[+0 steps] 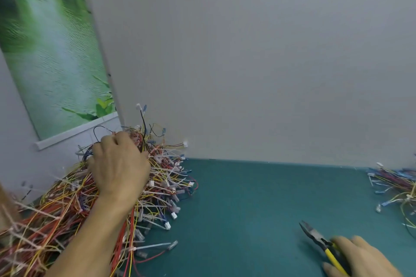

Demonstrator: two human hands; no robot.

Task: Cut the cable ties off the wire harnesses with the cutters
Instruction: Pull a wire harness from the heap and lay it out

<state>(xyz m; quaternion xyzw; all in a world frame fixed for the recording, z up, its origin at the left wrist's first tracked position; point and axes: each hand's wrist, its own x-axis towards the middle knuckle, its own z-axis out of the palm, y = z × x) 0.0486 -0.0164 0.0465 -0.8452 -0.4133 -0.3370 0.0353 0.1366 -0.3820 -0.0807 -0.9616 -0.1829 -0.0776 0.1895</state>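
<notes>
Your left hand (119, 166) is at 9 o'clock, sunk into the top of a big heap of wire harnesses (67, 204) that fills the view from 7 to 9 o'clock. Its fingers curl around a bunch of wires, though the fingertips are hidden. Your right hand (362, 258), at 5 o'clock, is wrapped around the yellow handles of the cutters (316, 235), with the nose pointing toward 10 o'clock over the teal mat (247, 209). I cannot tell whether the blades are parted. A smaller heap (398, 183) lies at 3 o'clock.

Lift out one harness only and shake it free so its neighbours fall away. Bring it over the bare mat. Find its white cable ties (33, 209), and slip only the tie between the blades, never a wire.
</notes>
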